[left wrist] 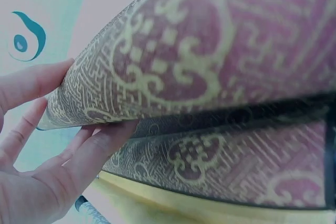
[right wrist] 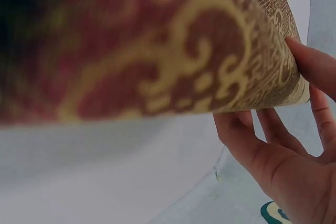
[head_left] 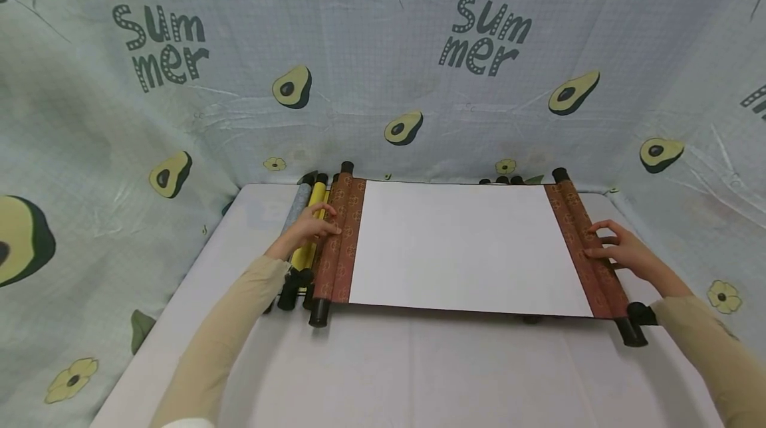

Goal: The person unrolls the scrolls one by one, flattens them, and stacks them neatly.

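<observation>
Brocade-bordered scroll (head_left: 461, 248) lies unrolled flat across the bench (head_left: 371, 375), white paper centre up, a black-capped roller at each end. Left hand (head_left: 314, 225) rests on the left brocade band, fingers (left wrist: 100, 145) curled round its edge, thumb above, fingers beneath. Right hand (head_left: 616, 248) does likewise on the right band, fingers (right wrist: 247, 140) under the raised edge, thumb on top. Risks, as judged: uneven lift from either side could crease the white paper; a lost pinch would let an end spring back and curl. Spare rolled scrolls (head_left: 305, 235) lie just beside the left roller and could be knocked along the bench.
</observation>
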`<act>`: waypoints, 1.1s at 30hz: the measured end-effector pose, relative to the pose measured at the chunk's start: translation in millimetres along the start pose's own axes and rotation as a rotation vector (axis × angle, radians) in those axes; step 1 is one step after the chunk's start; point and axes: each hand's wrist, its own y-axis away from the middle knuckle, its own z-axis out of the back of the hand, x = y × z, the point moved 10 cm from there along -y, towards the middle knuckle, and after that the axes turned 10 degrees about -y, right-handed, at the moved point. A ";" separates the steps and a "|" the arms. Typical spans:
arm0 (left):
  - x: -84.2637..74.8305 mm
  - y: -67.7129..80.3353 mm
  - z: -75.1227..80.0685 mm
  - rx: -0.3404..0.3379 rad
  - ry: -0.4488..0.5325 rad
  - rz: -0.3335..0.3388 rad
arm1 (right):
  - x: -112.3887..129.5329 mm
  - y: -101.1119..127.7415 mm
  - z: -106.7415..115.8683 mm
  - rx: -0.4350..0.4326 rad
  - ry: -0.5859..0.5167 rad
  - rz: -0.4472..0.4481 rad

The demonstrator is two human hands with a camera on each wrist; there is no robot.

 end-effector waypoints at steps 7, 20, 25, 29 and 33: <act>-2.9 -6.5 -6.5 -0.005 0.068 0.043 | 0.9 -6.2 5.9 -0.066 0.014 -0.041; 9.8 -33.4 -20.9 -0.038 0.078 0.064 | -9.5 -21.1 14.3 -0.189 -0.070 -0.089; 54.8 -88.1 -18.9 -0.034 0.179 0.030 | -5.8 -26.8 11.6 -0.216 -0.075 -0.078; 90.7 -130.0 -12.9 -0.048 0.179 0.028 | -4.3 -29.8 7.9 -0.233 -0.086 -0.070; 112.6 -156.0 -8.4 -0.077 0.163 0.025 | -4.4 -32.2 1.5 -0.217 -0.101 -0.052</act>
